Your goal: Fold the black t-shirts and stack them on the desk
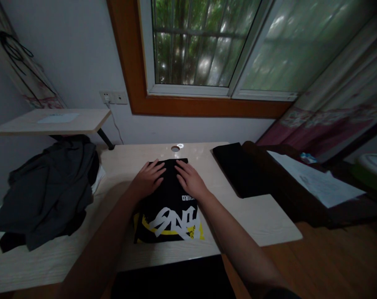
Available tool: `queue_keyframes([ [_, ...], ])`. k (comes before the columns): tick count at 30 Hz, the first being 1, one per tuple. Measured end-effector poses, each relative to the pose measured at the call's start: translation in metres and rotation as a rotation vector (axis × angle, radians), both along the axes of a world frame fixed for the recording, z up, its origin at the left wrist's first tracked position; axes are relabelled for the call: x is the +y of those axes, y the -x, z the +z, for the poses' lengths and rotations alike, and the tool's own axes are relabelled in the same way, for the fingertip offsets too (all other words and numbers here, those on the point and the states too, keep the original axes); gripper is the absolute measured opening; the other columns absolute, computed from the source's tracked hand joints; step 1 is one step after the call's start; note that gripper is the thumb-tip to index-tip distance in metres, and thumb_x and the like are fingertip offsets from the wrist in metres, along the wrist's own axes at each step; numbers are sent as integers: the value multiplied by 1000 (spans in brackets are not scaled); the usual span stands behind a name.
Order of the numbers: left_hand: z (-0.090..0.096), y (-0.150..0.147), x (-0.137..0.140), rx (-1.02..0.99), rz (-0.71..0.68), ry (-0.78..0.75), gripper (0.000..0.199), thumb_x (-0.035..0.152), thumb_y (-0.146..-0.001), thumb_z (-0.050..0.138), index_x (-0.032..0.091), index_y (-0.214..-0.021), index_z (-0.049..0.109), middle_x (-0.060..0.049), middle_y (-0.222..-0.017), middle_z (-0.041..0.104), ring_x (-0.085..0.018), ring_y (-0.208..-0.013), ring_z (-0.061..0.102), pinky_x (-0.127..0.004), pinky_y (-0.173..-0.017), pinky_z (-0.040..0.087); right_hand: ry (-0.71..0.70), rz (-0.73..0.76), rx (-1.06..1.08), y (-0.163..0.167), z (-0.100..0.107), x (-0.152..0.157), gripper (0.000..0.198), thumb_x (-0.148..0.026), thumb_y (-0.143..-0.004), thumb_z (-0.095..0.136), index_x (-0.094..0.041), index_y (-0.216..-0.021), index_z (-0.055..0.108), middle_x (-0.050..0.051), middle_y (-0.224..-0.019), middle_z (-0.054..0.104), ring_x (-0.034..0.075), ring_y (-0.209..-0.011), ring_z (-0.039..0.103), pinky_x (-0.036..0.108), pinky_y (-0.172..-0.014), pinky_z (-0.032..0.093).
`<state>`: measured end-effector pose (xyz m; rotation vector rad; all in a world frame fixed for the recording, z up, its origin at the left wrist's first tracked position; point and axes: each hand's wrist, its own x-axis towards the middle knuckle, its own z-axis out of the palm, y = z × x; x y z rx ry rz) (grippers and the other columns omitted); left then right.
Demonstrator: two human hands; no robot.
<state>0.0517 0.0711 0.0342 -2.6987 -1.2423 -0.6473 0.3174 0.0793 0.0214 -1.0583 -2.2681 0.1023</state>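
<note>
A black garment (167, 193), folded into a rectangle with white lettering and yellow print on its near part, lies flat on the pale wooden desk (247, 224). My left hand (148, 178) rests on its far left corner, palm down with fingers spread. On the far right part, my right hand (191, 178) lies flat in the same way, fingers stretched toward the middle. Both hands touch the cloth, and neither grips it. What kind of garment it is cannot be told from the folded shape.
Left on the desk sits a heap of dark grey and black clothes (51, 187), beneath a raised shelf (51, 118). A flat folded black item (234, 166) lies at the right. Beyond it, paper sheets (315, 178) cover a dark surface. A barred window (203, 45) is ahead.
</note>
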Motion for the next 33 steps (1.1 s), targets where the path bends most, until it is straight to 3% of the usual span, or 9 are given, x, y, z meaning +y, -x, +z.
queue_keyframes([
  [4,-14,-13,-4,117,69,87,55,41,-103,43,22,-154,43,-9,-162,41,-29,-153,32,-60,-122,28,89,53,-206,9,-7,-3,54,-44,-104,47,-22,-154,44,10,-164,36,25,-152,33,52,-125,28],
  [13,-30,4,5,60,273,183,55,39,-103,40,25,-156,41,-8,-164,36,-29,-153,31,-59,-123,26,194,-141,-285,4,-8,0,59,-49,-105,42,-19,-155,43,11,-166,29,26,-155,26,53,-126,22],
  [33,-35,20,12,16,269,211,57,42,-103,38,22,-156,39,-9,-164,36,-27,-154,30,-53,-125,24,188,-184,-279,8,-8,-2,59,-46,-105,40,-19,-156,40,9,-167,27,24,-156,23,52,-126,20],
])
